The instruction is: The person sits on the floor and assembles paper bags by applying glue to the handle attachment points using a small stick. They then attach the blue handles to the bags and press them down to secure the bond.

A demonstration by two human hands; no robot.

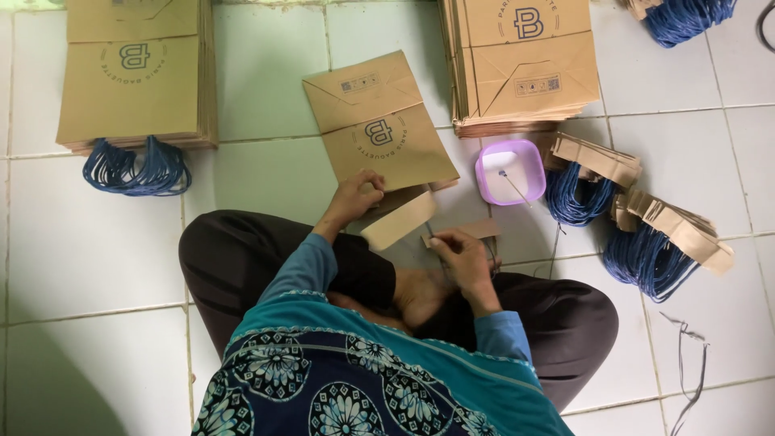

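— Paper bag lies flat on the floor; left hand pinches its folded bottom edge shut.
— And the right hand?
— Closed on a cardboard strip. Bag looks light, creasable; hold by edges.

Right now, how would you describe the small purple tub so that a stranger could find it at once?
Start at the tall stack of brown paper bags at the top right of the white tiled floor. Just below its front edge sits the small tub. It is the only purple thing there, square with rounded corners, holding something white, beside bundles of blue cord handles.
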